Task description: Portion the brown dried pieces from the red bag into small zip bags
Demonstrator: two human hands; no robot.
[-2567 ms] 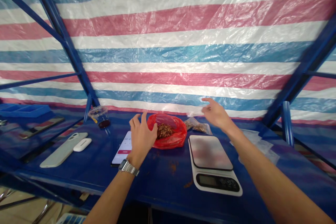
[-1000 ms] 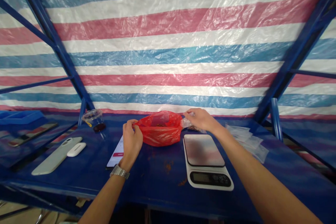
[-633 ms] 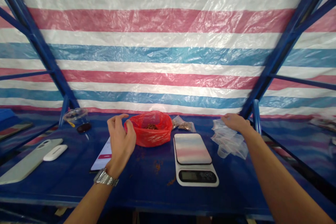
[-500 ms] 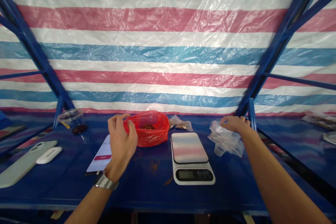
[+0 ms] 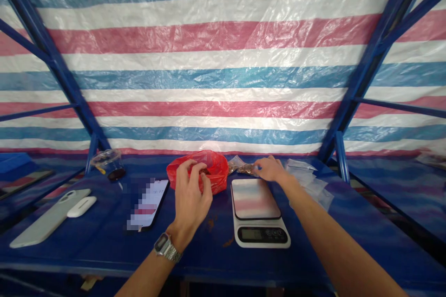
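Now the left hand [image 5: 191,199] is curling its fingers over the red bag [image 5: 219,171] holding brown pieces [image 5: 206,171], while the right hand [image 5: 272,169] is pinching a clear packet [image 5: 244,167] beside the scale [image 5: 256,199].

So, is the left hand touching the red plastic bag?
Touching: in the head view, the left hand is curled against the front of the red plastic bag, with no gap showing between them.

On the table [image 5: 87,253], a phone [image 5: 148,204] lies left of a kitchen scale [image 5: 256,199], with a plastic bag [image 5: 218,171] behind and between them.
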